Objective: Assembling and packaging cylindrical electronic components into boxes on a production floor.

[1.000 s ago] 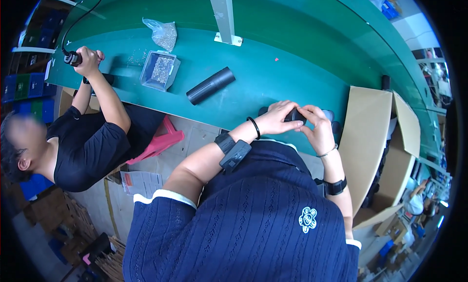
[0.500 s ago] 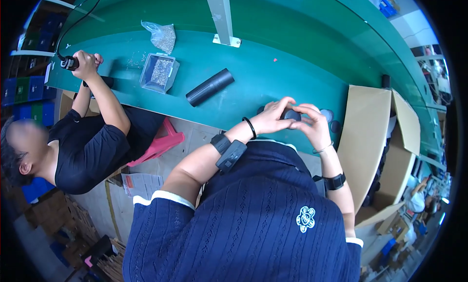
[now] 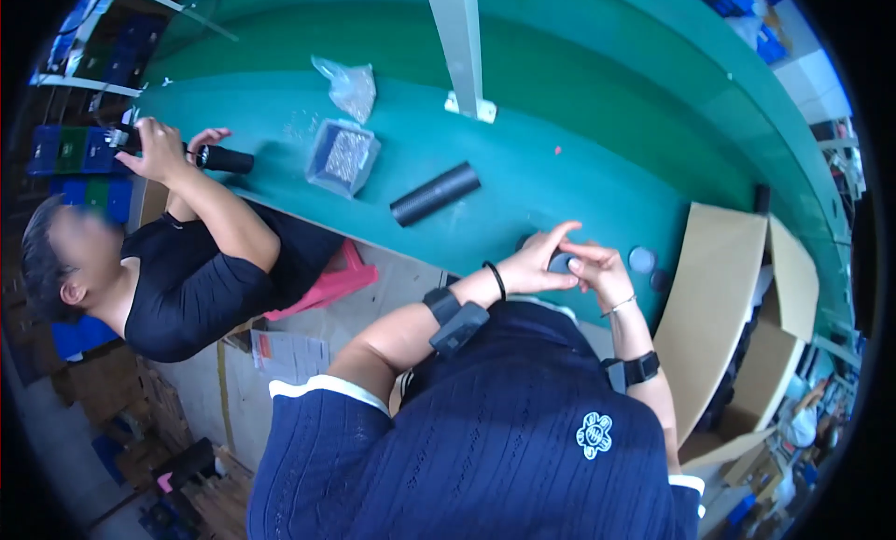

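A dark round cap-like disc (image 3: 562, 263) sits between my two hands, in front of my body at the table's near edge. My left hand (image 3: 534, 267) is closed on it from the left, its thumb along the near side. My right hand (image 3: 602, 273) meets it from the right, fingertips pinched at its rim. Next to my right hand lie a grey round disc (image 3: 642, 259) and a darker disc (image 3: 660, 280). Something dark shows partly behind my left hand. A black perforated cylinder (image 3: 435, 194) lies on its side on the green table, farther left.
A clear bin of small metal parts (image 3: 343, 157) and a plastic bag of similar parts (image 3: 349, 92) stand farther left. A metal post (image 3: 457, 55) rises behind. An open cardboard box (image 3: 711, 288) is at right. At left a co-worker (image 3: 187, 260) holds a tool over another black cylinder (image 3: 228, 159).
The whole view has shifted, moving the scene right and slightly down. My fingers have shifted around the disc, which stays between both hands. The co-worker's hands have moved apart, exposing a black cylinder.
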A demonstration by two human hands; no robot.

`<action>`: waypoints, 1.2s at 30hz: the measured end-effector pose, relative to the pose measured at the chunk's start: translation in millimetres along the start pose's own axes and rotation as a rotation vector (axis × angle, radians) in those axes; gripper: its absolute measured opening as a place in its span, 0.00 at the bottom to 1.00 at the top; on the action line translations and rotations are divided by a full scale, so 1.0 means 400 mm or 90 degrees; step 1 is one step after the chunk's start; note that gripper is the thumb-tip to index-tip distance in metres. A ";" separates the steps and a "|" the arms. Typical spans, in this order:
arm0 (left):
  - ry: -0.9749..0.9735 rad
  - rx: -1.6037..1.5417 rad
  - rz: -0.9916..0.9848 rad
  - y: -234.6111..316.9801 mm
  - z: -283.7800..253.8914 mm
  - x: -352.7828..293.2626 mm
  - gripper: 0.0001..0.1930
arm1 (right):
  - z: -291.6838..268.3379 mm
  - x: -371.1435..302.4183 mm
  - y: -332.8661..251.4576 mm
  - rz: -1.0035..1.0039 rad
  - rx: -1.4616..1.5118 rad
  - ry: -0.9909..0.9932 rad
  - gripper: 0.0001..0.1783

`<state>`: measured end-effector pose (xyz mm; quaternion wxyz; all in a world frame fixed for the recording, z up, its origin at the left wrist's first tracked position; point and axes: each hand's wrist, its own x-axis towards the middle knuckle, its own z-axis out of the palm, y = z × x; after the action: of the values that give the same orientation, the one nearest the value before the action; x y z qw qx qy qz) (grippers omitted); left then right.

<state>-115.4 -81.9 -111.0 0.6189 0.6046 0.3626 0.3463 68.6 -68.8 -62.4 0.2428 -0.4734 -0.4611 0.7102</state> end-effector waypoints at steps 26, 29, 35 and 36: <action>0.330 0.612 -0.457 -0.100 -0.398 -0.220 0.36 | -0.824 0.394 0.186 -0.130 -0.413 0.584 0.44; 0.467 0.423 -0.308 0.009 -0.349 -0.248 0.33 | -0.788 0.458 0.058 0.015 -0.564 0.606 0.44; 0.523 -0.025 0.004 0.038 -0.250 -0.161 0.35 | -0.773 0.485 0.042 0.092 -0.809 0.730 0.34; 0.518 -0.039 -0.004 0.047 -0.224 -0.142 0.35 | -0.761 0.483 0.035 -0.015 -0.837 0.715 0.32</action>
<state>-221.1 -86.2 -91.0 0.4439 0.3986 0.5689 0.5660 258.9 205.1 -200.1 0.1186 -0.7938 -0.5950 -0.0426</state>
